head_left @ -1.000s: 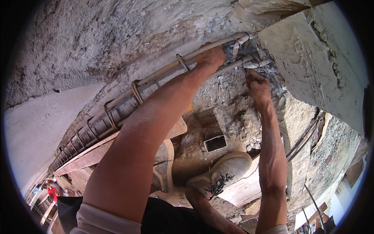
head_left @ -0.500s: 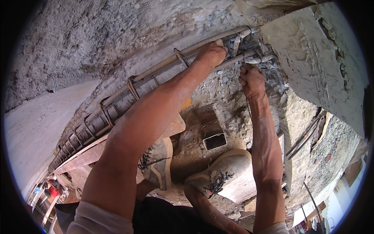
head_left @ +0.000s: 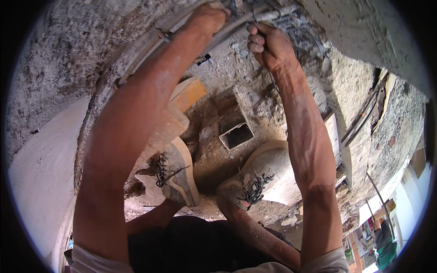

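Long steel reinforcing bars (head_left: 235, 23) run along the foot of the rough wall at the top of the view. My left hand (head_left: 209, 19) is closed over the upper bar, with its fingertips partly hidden at the top edge. To its right, just below the lower bar, my right hand (head_left: 272, 44) has its thumb and fingers curled into a pinch. A thin dark wire (head_left: 254, 17) shows at those fingertips, against the bar. Metal ties (head_left: 162, 34) cross the bars beside my left forearm.
Below my hands, a rectangular box opening (head_left: 251, 130) is set in rubble. An orange-edged wooden block (head_left: 190, 94) lies by my left forearm. My left shoe (head_left: 177, 170) and right shoe (head_left: 268, 175) flank a hollow. A concrete slab (head_left: 364, 34) overhangs at upper right; dark cables (head_left: 362, 119) lie below it.
The whole view has tilted, so bars, box opening and shoes sit higher and further left. Both hands appear nearer the top edge, still at the bars with fingers closed.
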### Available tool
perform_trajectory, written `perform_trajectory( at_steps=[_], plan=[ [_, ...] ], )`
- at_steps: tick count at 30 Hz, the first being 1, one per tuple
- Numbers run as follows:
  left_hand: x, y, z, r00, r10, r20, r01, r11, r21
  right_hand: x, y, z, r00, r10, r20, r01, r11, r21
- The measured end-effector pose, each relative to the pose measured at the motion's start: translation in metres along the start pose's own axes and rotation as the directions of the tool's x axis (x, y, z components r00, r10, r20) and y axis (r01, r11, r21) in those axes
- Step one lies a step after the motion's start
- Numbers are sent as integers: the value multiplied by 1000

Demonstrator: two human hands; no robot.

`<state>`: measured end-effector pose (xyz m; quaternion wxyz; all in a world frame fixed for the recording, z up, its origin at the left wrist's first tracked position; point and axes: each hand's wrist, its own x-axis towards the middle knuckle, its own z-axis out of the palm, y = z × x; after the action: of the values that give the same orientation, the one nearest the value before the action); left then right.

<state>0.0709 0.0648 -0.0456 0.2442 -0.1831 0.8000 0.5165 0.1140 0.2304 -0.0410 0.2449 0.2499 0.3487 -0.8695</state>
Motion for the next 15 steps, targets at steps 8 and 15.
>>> perform_trajectory(
  at_steps=[8,15],
  plan=[
    [5,1,-6,987,-7,162,50,963,-265,6,52,3,956,-289,-55,294,936,193],
    [8,-3,-18,976,-31,214,97,947,-306,-40,45,61,865,-330,-379,225,929,-295]
  ],
)
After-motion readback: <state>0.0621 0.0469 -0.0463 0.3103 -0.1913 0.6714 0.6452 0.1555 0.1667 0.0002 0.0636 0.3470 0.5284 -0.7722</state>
